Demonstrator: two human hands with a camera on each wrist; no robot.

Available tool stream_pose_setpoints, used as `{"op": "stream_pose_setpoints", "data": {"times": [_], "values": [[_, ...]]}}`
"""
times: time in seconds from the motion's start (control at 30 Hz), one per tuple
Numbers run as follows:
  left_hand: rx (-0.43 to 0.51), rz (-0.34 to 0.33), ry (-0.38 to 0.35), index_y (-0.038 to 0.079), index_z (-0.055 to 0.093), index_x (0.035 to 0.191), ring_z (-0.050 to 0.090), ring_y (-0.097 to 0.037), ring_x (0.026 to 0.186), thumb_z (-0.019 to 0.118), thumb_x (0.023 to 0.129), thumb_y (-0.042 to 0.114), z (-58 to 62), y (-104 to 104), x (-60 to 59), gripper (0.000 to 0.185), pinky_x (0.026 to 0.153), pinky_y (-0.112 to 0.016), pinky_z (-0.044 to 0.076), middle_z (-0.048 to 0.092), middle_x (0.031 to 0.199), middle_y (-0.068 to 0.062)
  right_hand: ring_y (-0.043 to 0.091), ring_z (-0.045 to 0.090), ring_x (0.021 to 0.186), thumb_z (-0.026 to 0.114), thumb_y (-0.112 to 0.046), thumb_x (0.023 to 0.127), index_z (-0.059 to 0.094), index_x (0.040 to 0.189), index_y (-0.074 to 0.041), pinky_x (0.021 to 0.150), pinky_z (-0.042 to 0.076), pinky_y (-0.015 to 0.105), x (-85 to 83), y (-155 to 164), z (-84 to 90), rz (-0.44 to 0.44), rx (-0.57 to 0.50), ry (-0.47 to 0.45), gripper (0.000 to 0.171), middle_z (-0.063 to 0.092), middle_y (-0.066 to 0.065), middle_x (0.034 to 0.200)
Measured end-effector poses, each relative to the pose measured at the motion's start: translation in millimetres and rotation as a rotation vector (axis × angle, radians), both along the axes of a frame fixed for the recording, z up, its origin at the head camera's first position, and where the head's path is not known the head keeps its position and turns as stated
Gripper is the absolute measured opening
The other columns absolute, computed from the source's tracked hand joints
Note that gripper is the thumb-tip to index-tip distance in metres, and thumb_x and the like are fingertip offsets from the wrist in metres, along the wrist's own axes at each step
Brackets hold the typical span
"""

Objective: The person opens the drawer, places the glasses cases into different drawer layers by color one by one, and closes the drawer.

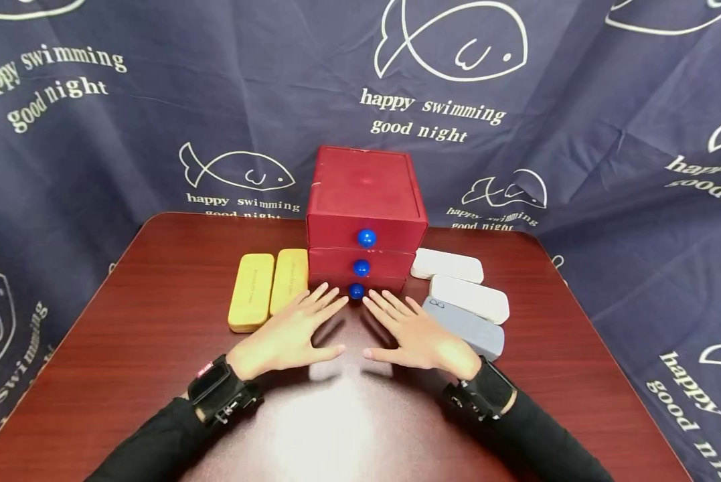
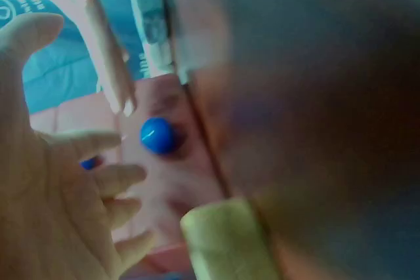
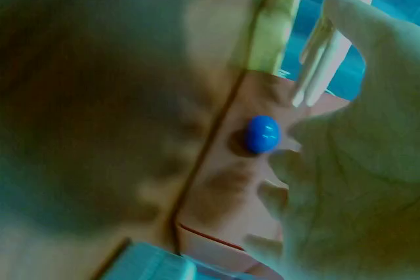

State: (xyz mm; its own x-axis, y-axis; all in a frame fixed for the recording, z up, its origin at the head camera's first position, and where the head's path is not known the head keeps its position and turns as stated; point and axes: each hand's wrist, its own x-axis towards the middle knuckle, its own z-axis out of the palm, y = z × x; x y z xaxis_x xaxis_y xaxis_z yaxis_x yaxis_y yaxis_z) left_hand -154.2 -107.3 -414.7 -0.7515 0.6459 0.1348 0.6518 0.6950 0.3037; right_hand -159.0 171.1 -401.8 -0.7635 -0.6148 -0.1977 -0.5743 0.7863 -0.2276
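Note:
A red three-drawer box (image 1: 366,184) stands at the back of the table, each drawer front bearing a round blue knob (image 1: 367,238). All drawers look closed. My left hand (image 1: 288,335) is held out flat in front of the box's left half, fingers straight and spread, holding nothing. Mirroring it, my right hand (image 1: 417,335) extends toward the right half, also without anything in it. Between the two sets of fingertips sits the lowest knob (image 1: 357,291), seen close up as a blue knob (image 2: 157,136) in the left wrist view and a blue knob (image 3: 262,134) in the right.
Two yellow glasses cases (image 1: 252,292) lie left of the box. To its right are two white cases (image 1: 447,266) and a grey-blue case (image 1: 465,327) with a small glasses print, near my right wrist. A dark blue curtain (image 1: 312,100) with fish prints hangs behind the reddish-brown table (image 1: 155,321).

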Motion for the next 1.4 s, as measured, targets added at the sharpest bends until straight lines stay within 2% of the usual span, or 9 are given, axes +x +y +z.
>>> {"op": "stream_pose_setpoints", "data": {"times": [0.2, 0.4, 0.63, 0.73, 0.9, 1.07, 1.2, 1.3, 1.4], "values": [[0.104, -0.033, -0.059, 0.017, 0.055, 0.148, 0.043, -0.031, 0.148, 0.068, 0.091, 0.057, 38.0, -7.8, -0.1, 0.07, 0.112, -0.051, 0.048, 0.056, 0.151, -0.009, 0.029, 0.017, 0.159, 0.055, -0.066, 0.095, 0.028, 0.162, -0.029, 0.125, 0.024, 0.06, -2.2, 10.1, 24.3, 0.034, -0.082, -0.074, 0.081, 0.025, 0.0, 0.17], [0.261, -0.031, -0.086, 0.021, 0.061, 0.144, 0.051, -0.024, 0.142, 0.07, 0.094, 0.043, 91.7, -11.5, -7.2, 0.055, 0.1, -0.044, 0.057, 0.058, 0.149, -0.005, 0.021, 0.051, 0.142, 0.066, -0.059, 0.092, 0.048, 0.153, -0.026, 0.114, 0.047, 0.047, -1.9, 11.6, 63.7, 0.071, -0.124, 0.06, 0.071, 0.053, -0.001, 0.153], [0.419, -0.005, -0.043, 0.015, 0.069, 0.133, 0.067, -0.017, 0.12, 0.07, 0.097, 0.028, 144.3, -16.0, -42.5, 0.038, 0.104, -0.042, 0.054, 0.072, 0.129, 0.001, 0.011, 0.067, 0.106, 0.076, -0.043, 0.091, 0.062, 0.14, -0.02, 0.091, 0.058, 0.034, -4.3, 8.1, 110.6, 0.088, -0.256, 0.252, 0.056, 0.071, -0.004, 0.125], [0.477, 0.068, -0.051, 0.013, 0.068, 0.134, 0.063, -0.023, 0.127, 0.068, 0.098, 0.024, 159.5, -16.8, -66.0, 0.038, 0.111, -0.042, 0.049, 0.069, 0.133, -0.003, 0.009, 0.064, 0.086, 0.079, -0.035, 0.089, 0.066, 0.135, -0.016, 0.075, 0.057, 0.029, -10.3, 2.9, 123.4, 0.111, -0.318, 0.365, 0.051, 0.072, -0.002, 0.115], [0.543, 0.212, -0.196, 0.006, 0.05, 0.15, 0.045, -0.031, 0.146, 0.06, 0.1, 0.018, 174.4, -16.6, -109.2, 0.052, 0.124, -0.044, 0.035, 0.049, 0.155, -0.012, 0.012, 0.061, 0.075, 0.079, -0.027, 0.089, 0.068, 0.128, -0.012, 0.061, 0.053, 0.029, -23.1, -12.0, 126.6, 0.137, -0.376, 0.572, 0.043, 0.067, 0.003, 0.11], [0.566, 0.329, -0.464, 0.001, 0.022, 0.161, 0.021, -0.028, 0.158, 0.053, 0.103, 0.017, 178.6, -14.9, -143.1, 0.068, 0.13, -0.041, 0.019, 0.022, 0.169, -0.014, 0.021, 0.065, 0.094, 0.083, -0.02, 0.085, 0.066, 0.129, -0.01, 0.063, 0.059, 0.035, -37.0, -27.7, 114.2, 0.175, -0.367, 0.74, 0.048, 0.062, 0.011, 0.117], [0.575, 0.389, -0.665, 0.0, 0.007, 0.163, 0.016, -0.027, 0.159, 0.05, 0.104, 0.019, 177.3, -10.1, -161.8, 0.075, 0.13, -0.04, 0.017, 0.009, 0.172, -0.012, 0.028, 0.062, 0.104, 0.085, -0.015, 0.082, 0.064, 0.129, -0.008, 0.065, 0.061, 0.036, -46.2, -35.7, 102.3, 0.224, -0.324, 0.841, 0.052, 0.06, 0.017, 0.121], [0.606, 0.406, -0.769, -0.004, 0.01, 0.161, 0.028, -0.029, 0.154, 0.049, 0.105, 0.019, 176.0, -6.0, -171.9, 0.072, 0.129, -0.04, 0.023, 0.021, 0.168, -0.018, 0.03, 0.06, 0.104, 0.082, -0.013, 0.084, 0.064, 0.128, -0.008, 0.066, 0.06, 0.036, -51.6, -39.4, 96.1, 0.257, -0.284, 0.895, 0.048, 0.058, 0.018, 0.12], [0.629, 0.424, -0.807, -0.008, 0.031, 0.152, 0.049, -0.024, 0.136, 0.051, 0.105, 0.018, 174.4, -3.3, -180.1, 0.057, 0.126, -0.038, 0.031, 0.053, 0.141, -0.014, 0.029, 0.058, 0.102, 0.077, -0.011, 0.089, 0.063, 0.127, -0.006, 0.068, 0.059, 0.034, -56.4, -41.9, 93.2, 0.293, -0.245, 0.926, 0.041, 0.057, 0.018, 0.118]]}}
